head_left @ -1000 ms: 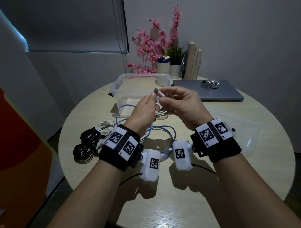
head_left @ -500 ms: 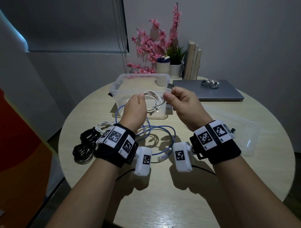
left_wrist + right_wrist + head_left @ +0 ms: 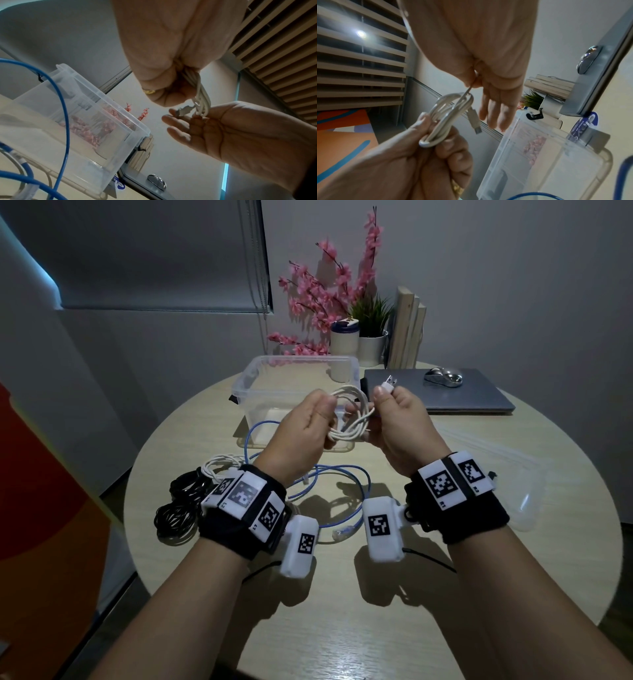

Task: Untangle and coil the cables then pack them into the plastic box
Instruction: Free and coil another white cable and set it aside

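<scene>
One plastic box [image 3: 246, 378], white cable [image 3: 349, 419] outside

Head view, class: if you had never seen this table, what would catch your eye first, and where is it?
First the white cable, looped in a coil held up between both hands: the left hand grips the loops, the right hand pinches the USB plug end. Behind them stands the clear plastic box; pink blossoms rise at the table's far edge.

White cable [image 3: 349, 419] coiled, box [image 3: 253, 378] empty
</scene>
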Motion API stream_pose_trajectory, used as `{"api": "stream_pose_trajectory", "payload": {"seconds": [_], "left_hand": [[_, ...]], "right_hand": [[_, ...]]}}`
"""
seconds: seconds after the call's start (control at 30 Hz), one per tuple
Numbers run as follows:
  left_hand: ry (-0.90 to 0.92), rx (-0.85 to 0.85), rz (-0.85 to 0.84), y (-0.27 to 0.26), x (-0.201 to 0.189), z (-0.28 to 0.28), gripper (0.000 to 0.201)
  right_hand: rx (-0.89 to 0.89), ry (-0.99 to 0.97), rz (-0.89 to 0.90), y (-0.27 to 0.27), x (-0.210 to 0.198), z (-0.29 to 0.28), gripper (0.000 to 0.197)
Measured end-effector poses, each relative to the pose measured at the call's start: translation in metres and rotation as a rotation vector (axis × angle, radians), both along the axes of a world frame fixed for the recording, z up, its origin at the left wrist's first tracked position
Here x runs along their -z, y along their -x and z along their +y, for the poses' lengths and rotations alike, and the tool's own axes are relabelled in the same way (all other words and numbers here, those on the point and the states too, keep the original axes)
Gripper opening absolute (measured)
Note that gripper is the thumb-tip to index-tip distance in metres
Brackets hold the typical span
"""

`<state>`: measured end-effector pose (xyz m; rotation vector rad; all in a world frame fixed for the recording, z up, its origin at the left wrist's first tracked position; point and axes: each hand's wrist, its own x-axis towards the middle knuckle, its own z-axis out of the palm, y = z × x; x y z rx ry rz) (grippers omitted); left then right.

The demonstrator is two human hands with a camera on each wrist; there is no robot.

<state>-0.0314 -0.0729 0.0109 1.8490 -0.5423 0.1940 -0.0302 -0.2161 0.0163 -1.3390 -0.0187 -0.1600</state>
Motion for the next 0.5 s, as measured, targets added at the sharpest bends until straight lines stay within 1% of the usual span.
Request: {"api": "stream_pose_trajectory", "payload": {"seconds": [0.1, 0.2, 0.27, 0.33, 0.37, 0.4, 0.43, 0.47, 0.5], "left_hand": [[-0.017, 0.081, 0.017, 0.0011, 0.0016, -0.0013, 0.03], [-0.052, 0.103, 0.051, 0.001, 0.0011, -0.0006, 0.027], [0.003, 0.12, 0.106, 0.0027, -0.001, -0.0023, 0.02], [0.079, 0.142, 0.22, 0.0039, -0.0044, -0.0047, 0.014], [0.097, 0.148, 0.294, 0.004, -0.0062, -0.0058, 0.016], [0.096, 0.146, 0.368, 0.003, -0.0072, -0.0063, 0.027], [0.089, 0.136, 0.433, 0.0012, -0.0079, -0.0061, 0.042], [0.083, 0.116, 0.475, -0.0016, -0.0075, -0.0055, 0.053], [0.083, 0.093, 0.501, -0.0032, -0.0073, -0.0049, 0.058]], "right_hand": [[0.007, -0.033, -0.041, 0.0009, -0.0014, -0.0017, 0.016], [0.039, -0.01, -0.057, 0.0022, -0.0025, -0.0047, 0.015], [0.053, 0.044, -0.07, 0.0018, -0.0024, -0.0054, 0.015], [0.076, 0.13, -0.097, 0.0011, -0.001, -0.0048, 0.016], [0.075, 0.162, -0.11, 0.001, 0.0002, -0.0039, 0.016], [0.066, 0.182, -0.12, 0.0012, 0.0016, -0.003, 0.016], [0.053, 0.199, -0.129, 0.0012, 0.0033, -0.0025, 0.016], [0.043, 0.217, -0.134, 0.0015, 0.0046, -0.0019, 0.016], [0.033, 0.228, -0.134, 0.0019, 0.0059, -0.0017, 0.017]]}}
